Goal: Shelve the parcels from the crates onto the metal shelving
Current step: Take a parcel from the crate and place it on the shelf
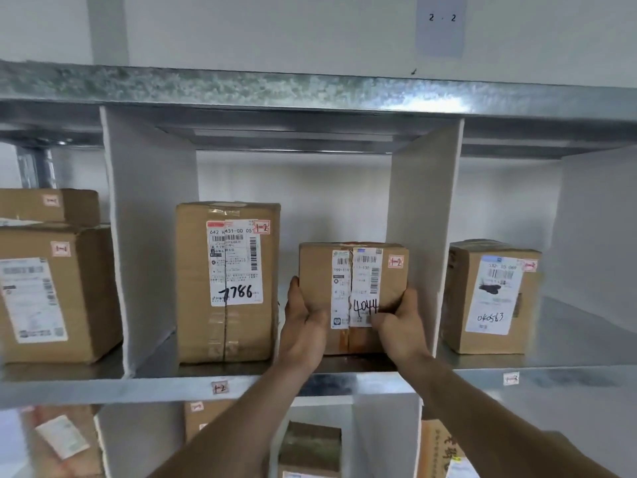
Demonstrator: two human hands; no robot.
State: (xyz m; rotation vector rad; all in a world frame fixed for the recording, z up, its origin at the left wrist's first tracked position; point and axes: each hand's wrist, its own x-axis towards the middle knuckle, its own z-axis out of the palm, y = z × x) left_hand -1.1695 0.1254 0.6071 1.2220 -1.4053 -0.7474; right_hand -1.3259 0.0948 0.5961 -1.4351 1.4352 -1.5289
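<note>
Two bare hands are on one parcel at the galvanised metal shelving, whose middle level is split by white dividers into bays. Taking the middle bay, tagged "1-2" on its front edge, as the landmark: the tall carton marked "7786" stands upright at the left of that bay, close to the left divider. The parcel marked "4044" sits at the right of the same bay, apart from the tall carton by a narrow gap and close against the right divider, label facing out, its base on the shelf plate near the front lip. In the bay left of the landmark stand a large carton and a smaller one stacked behind it. In the bay to the right stands one carton marked in pen. Below the landmark bay, further cartons show only in part. The left hand grips the parcel's lower left corner, thumb lying up the side. The right hand holds the lower right corner, fingers curled over the front face across the label's edge.
</note>
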